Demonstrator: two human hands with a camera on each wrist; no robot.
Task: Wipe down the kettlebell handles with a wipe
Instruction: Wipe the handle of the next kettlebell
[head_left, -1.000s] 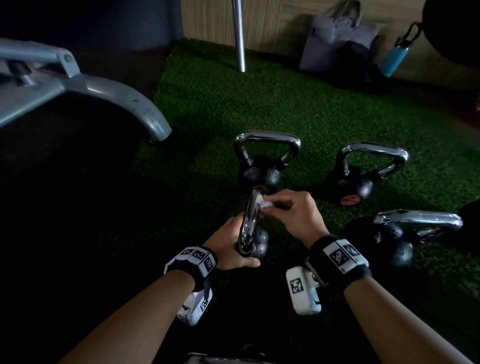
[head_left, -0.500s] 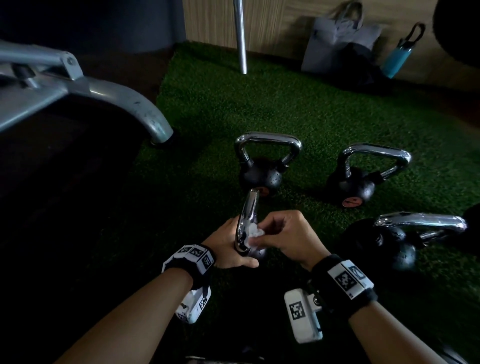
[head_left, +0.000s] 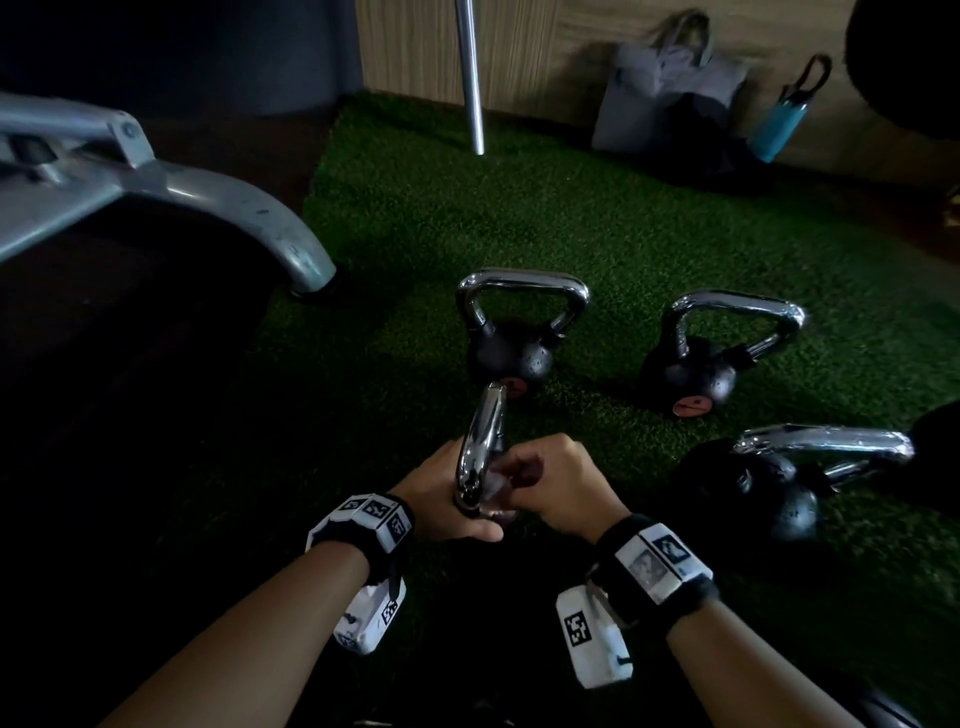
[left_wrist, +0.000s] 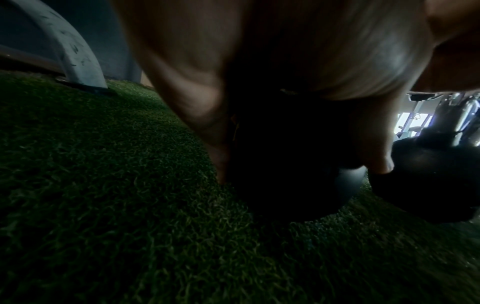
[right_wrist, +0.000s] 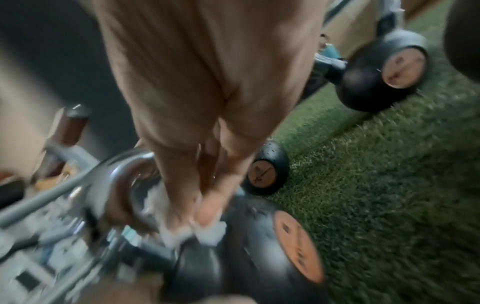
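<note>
The nearest kettlebell stands on the turf with its chrome handle (head_left: 482, 447) edge-on to me. My left hand (head_left: 441, 501) grips its black ball (left_wrist: 311, 181) from the left, fingers (left_wrist: 379, 160) curled around it. My right hand (head_left: 524, 480) pinches a crumpled white wipe (head_left: 496, 486) against the lower part of the handle, near where it meets the ball. In the right wrist view the fingertips (right_wrist: 207, 211) press the wipe (right_wrist: 207, 233) onto the handle (right_wrist: 124, 185), just above the ball with its orange disc (right_wrist: 296, 246). That view is blurred.
Three more chrome-handled kettlebells stand on the green turf: one straight ahead (head_left: 511, 338), one to its right (head_left: 711, 364), a larger one at right (head_left: 774, 483). A grey machine leg (head_left: 234, 208) lies far left. A steel pole (head_left: 470, 78), a bag (head_left: 670, 98) and a blue bottle (head_left: 784, 117) line the back wall.
My right hand has slid the wipe down the handle toward me, from its top bend to near the ball. The left hand has kept its hold on the ball.
</note>
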